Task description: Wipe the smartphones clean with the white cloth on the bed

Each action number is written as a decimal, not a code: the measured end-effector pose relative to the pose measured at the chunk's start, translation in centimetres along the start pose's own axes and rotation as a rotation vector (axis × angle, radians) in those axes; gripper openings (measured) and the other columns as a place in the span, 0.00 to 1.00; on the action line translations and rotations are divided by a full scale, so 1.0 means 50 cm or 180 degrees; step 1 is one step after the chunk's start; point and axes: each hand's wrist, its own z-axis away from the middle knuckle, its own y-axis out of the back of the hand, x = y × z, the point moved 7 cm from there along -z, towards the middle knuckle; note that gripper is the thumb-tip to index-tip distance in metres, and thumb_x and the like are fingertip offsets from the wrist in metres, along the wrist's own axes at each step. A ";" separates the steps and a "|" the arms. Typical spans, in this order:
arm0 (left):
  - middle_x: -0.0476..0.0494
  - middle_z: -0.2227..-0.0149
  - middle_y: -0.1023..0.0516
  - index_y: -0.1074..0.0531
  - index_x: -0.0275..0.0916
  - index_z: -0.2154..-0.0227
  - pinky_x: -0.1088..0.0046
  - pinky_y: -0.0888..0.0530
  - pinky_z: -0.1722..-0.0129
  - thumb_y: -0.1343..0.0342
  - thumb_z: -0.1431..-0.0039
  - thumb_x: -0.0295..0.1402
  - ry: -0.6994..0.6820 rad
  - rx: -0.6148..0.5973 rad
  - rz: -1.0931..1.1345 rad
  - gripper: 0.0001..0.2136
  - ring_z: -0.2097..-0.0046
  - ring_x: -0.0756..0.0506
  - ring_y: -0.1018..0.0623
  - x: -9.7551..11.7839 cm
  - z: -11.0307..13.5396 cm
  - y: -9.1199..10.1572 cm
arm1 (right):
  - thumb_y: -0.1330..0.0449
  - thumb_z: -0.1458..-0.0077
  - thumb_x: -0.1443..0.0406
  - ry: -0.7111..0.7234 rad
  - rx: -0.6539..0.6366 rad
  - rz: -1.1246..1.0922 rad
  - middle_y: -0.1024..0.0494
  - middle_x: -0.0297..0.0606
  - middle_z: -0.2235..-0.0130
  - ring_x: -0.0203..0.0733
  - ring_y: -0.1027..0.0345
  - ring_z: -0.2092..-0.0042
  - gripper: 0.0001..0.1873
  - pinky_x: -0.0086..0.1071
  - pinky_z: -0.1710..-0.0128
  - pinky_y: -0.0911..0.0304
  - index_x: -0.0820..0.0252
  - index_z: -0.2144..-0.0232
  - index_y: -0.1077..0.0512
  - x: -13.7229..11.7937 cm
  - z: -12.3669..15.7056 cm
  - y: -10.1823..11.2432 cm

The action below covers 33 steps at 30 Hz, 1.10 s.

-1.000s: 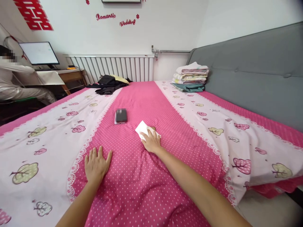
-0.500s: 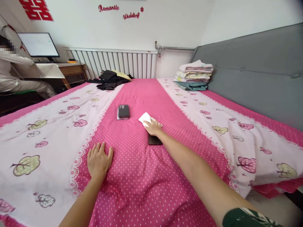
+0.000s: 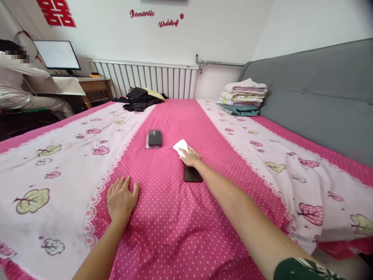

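My right hand (image 3: 190, 156) reaches out over the middle of the pink dotted bedsheet (image 3: 175, 217) and presses on a white folded cloth (image 3: 180, 146), fingers curled over it. Just under my wrist lies a dark phone (image 3: 192, 174) flat on the sheet. My left hand (image 3: 121, 199) rests flat on the sheet nearer to me, fingers spread and holding nothing. A second dark device (image 3: 154, 139) lies a little beyond and left of the cloth.
Dark clothes (image 3: 140, 102) are heaped at the far end by the white radiator (image 3: 151, 79). A stack of folded linens (image 3: 243, 97) sits by the grey headboard (image 3: 314, 101). A person (image 3: 20, 89) sits at a desk with a monitor (image 3: 56, 55) at far left.
My right hand slid the white cloth farther away across the sheet, uncovering the dark phone now lying under my wrist. My left hand stayed put.
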 end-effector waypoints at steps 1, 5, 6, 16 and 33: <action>0.34 0.43 0.31 0.32 0.29 0.46 0.59 0.43 0.38 0.66 0.39 0.46 0.0004 0.0002 -0.0003 0.30 0.40 0.37 0.34 0.000 0.000 0.000 | 0.56 0.39 0.48 0.0017 0.0036 0.0020 0.57 0.36 0.32 0.56 0.55 0.36 0.30 0.55 0.42 0.55 0.34 0.36 0.56 0.000 0.005 0.000; 0.34 0.43 0.31 0.32 0.30 0.46 0.59 0.43 0.39 0.66 0.39 0.44 0.0030 -0.0008 -0.0008 0.29 0.40 0.37 0.34 -0.002 -0.001 0.000 | 0.57 0.37 0.50 0.0195 0.0179 0.0117 0.53 0.35 0.33 0.55 0.49 0.39 0.27 0.52 0.44 0.52 0.34 0.37 0.53 -0.004 0.035 0.000; 0.34 0.43 0.31 0.32 0.29 0.46 0.59 0.43 0.39 0.66 0.39 0.44 0.0035 -0.0014 -0.0009 0.29 0.40 0.38 0.35 -0.003 -0.001 -0.001 | 0.58 0.36 0.51 0.0264 0.0217 0.0141 0.52 0.34 0.33 0.54 0.48 0.39 0.26 0.52 0.44 0.51 0.34 0.37 0.51 -0.005 0.044 0.000; 0.34 0.43 0.31 0.32 0.29 0.46 0.59 0.43 0.38 0.66 0.39 0.44 0.0022 -0.0018 -0.0030 0.30 0.40 0.37 0.34 -0.012 0.000 -0.004 | 0.55 0.35 0.56 0.0910 0.0527 0.0181 0.43 0.34 0.37 0.46 0.48 0.39 0.22 0.43 0.42 0.51 0.38 0.39 0.43 -0.009 0.176 -0.005; 0.32 0.43 0.30 0.31 0.28 0.47 0.58 0.42 0.39 0.65 0.39 0.43 0.0013 0.0054 0.0062 0.29 0.41 0.37 0.33 -0.006 0.003 0.005 | 0.54 0.35 0.56 0.1694 0.0635 -0.0008 0.44 0.34 0.36 0.49 0.52 0.36 0.21 0.48 0.39 0.52 0.37 0.41 0.40 0.013 0.320 -0.024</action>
